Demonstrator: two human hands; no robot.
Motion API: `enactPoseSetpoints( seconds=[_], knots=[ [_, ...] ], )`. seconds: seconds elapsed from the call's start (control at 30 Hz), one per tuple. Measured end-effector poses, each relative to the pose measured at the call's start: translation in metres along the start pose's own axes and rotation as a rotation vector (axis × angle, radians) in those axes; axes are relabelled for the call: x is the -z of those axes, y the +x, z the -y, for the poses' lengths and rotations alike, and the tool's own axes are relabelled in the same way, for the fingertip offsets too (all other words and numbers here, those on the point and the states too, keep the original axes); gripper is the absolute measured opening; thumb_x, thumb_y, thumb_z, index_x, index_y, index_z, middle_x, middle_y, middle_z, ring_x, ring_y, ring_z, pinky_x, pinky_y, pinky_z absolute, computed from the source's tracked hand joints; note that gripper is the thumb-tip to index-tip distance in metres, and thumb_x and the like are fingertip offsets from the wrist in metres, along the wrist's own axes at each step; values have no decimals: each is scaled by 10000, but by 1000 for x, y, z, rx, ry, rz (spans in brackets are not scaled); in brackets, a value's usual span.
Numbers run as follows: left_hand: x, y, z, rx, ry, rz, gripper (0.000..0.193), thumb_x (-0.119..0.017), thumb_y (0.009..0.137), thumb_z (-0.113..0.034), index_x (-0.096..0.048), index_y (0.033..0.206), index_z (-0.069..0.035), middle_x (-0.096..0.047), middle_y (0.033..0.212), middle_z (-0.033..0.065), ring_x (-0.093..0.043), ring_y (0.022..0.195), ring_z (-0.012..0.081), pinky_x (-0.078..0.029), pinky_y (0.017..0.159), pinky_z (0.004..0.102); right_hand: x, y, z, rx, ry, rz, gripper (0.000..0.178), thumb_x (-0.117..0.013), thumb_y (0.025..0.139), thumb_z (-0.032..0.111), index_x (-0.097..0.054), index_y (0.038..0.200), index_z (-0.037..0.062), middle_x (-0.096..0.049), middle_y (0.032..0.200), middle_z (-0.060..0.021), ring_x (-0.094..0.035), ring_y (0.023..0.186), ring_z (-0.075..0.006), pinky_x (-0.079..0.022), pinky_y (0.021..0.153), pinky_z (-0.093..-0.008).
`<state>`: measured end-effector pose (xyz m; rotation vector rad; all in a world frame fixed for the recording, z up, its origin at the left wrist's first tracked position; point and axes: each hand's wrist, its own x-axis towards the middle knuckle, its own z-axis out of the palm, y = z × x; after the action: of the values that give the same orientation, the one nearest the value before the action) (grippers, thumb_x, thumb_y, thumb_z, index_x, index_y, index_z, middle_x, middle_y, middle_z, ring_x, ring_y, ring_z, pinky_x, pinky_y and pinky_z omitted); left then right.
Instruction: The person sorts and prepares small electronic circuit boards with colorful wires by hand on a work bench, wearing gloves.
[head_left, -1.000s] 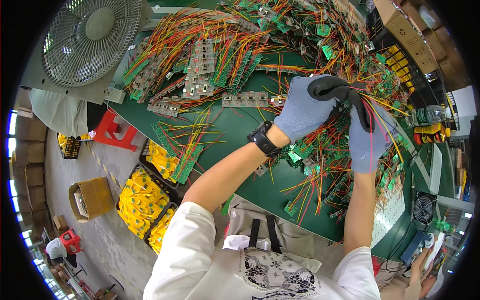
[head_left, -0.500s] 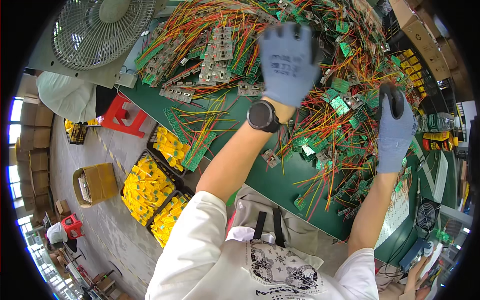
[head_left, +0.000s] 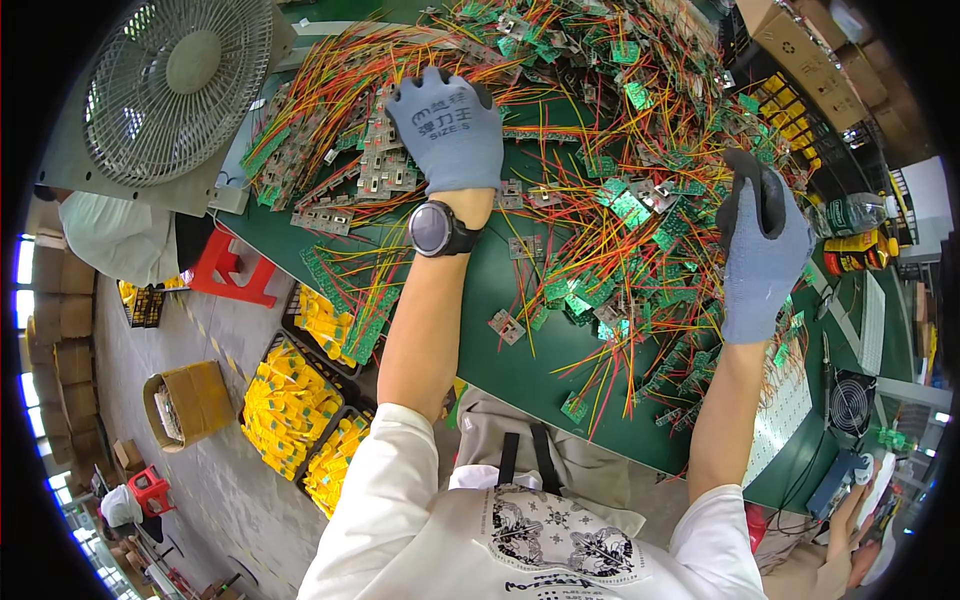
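My left hand (head_left: pixel 450 135), in a grey-blue glove with dark fingertips, is palm down over the left heap of wired circuit boards (head_left: pixel 385 165). Its fingers are apart and bent downward; their tips are partly hidden, and I see nothing held. My right hand (head_left: pixel 765 250), gloved alike, is at the right side of a tangled pile of green circuit boards (head_left: pixel 625 205) with red and yellow wires. A gap shows between its thumb and fingers, with nothing visible in it. Single small boards (head_left: pixel 507 326) lie on the green table (head_left: pixel 480 360) between my arms.
A grey fan (head_left: pixel 190 70) stands at the far left. Black crates with yellow parts (head_left: pixel 290 400) sit on the floor left of the table, near a cardboard box (head_left: pixel 190 405) and a red stool (head_left: pixel 232 270). A plastic bottle (head_left: pixel 850 215) is right of my right hand.
My left hand has moved left, from above the middle of the table to the left heap of boards. My right hand stays beside the right pile. The whole view has shifted slightly.
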<state>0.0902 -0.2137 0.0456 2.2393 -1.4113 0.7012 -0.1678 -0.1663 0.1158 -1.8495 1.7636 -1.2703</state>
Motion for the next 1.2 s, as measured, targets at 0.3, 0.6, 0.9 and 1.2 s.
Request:
enactPoseSetpoints(
  seconds=[0.3, 0.6, 0.9, 1.2],
  knots=[
    [57, -47, -46, -645, -705, -443, 254, -731, 708, -207, -663, 944, -140, -617, 1075, 4, -570, 947, 242, -453, 830, 402, -11, -11, 11, -122, 567, 465, 278, -601, 908, 215, -637, 1065, -11, -609, 738, -34, -525, 592, -73, -413, 533, -241],
    [38, -45, -58, -607, -1392, -212, 519, -793, 691, -191, -604, 1162, -78, -601, 1157, 93, -585, 1032, 253, -487, 858, 390, -31, -10, -22, 82, 411, 86, 271, -576, 932, 231, -624, 983, -31, -626, 766, -74, -563, 614, -126, -435, 565, -271],
    [56, -49, -65, 117, -1913, 723, 289, -673, 817, -45, -675, 1101, 4, -684, 884, 34, -635, 690, 82, -507, 580, 206, -9, 3, -28, -49, 339, 260, 251, -592, 908, 162, -614, 1065, -33, -638, 816, -56, -530, 649, -91, -422, 561, -271],
    [54, -53, -69, 82, -1721, 800, 256, -671, 822, -61, -670, 1068, 12, -672, 867, 45, -603, 605, 74, -504, 526, 226, -28, -2, -20, 626, -216, -215, 243, -702, 808, 185, -651, 980, 21, -542, 629, -64, -503, 540, -143, -421, 549, -283]
  ],
)
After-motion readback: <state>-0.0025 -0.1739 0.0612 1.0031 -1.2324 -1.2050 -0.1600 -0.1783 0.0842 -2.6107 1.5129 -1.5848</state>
